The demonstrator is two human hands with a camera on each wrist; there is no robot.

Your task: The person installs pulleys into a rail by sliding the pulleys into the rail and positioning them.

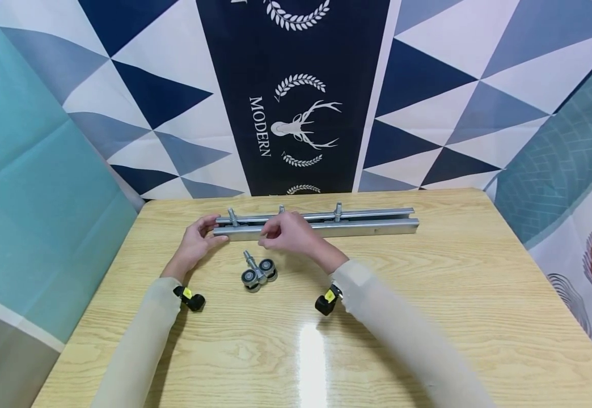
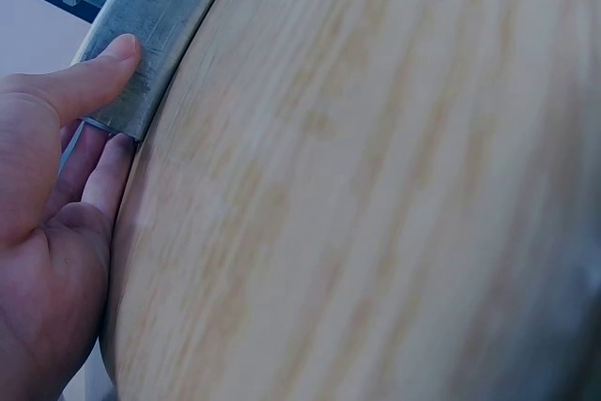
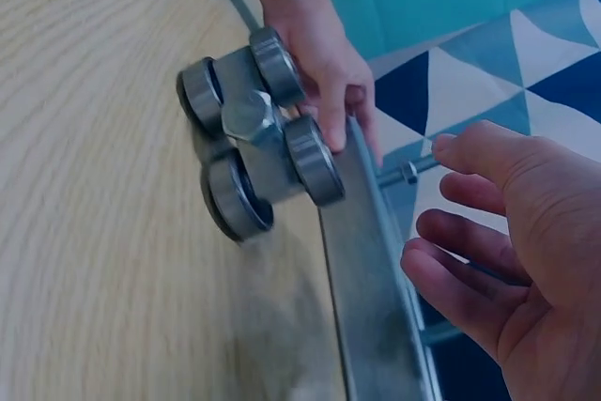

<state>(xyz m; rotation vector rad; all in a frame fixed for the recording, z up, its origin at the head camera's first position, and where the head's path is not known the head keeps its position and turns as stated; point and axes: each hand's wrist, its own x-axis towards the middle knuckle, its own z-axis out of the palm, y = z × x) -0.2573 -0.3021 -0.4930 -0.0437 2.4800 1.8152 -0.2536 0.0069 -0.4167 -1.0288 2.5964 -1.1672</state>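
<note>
A long metal channel rail (image 1: 367, 229) lies across the table, with several threaded bolts standing up out of its slot. My left hand (image 1: 196, 243) holds the rail's left end, its thumb (image 2: 113, 63) flat on the front face and the other fingers at the end and behind. Over the rail's left half hovers my right hand (image 1: 291, 233), fingers loosely bent and nothing between them. In the right wrist view its thumb tip (image 3: 446, 145) overlaps the end of the leftmost bolt (image 3: 406, 174). A four-wheeled roller trolley (image 1: 259, 274) with its own bolt lies on the table between the hands.
The wood-grain table (image 1: 255, 351) ends at the back against a patterned cloth (image 1: 173, 102) with triangles and a deer print. A teal cloth (image 1: 36, 141) hangs along the left side. Both wrists wear small black cameras.
</note>
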